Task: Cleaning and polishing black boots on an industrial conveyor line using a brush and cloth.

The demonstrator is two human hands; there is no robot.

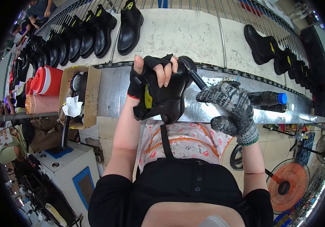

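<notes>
Boot work sits right in front of your chest: your left hand (153,73), in a black fingerless glove, is wrapped over the top of a black ankle boot (166,94), fingers curled down across its upper so that it is gripped firmly, sole side tipped toward you and a yellow tag showing on its side. Your right hand (232,109), in a grey knitted glove, is closed round a dark-handled tool (197,78) whose far end meets the boot near its heel; the tool's tip is hidden behind the boot. You hold the boot in the air above the near edge of the steel counter (111,94), just short of the conveyor (192,32), where more black boots (130,24) stand in a row. A dark bottle with a blue cap (268,98) lies on the counter just beyond your right hand, and a cardboard box (80,94) of brushes and rags sits to your left beside a red jug (49,80). An orange fan (287,185) stands on the floor at your right.
</notes>
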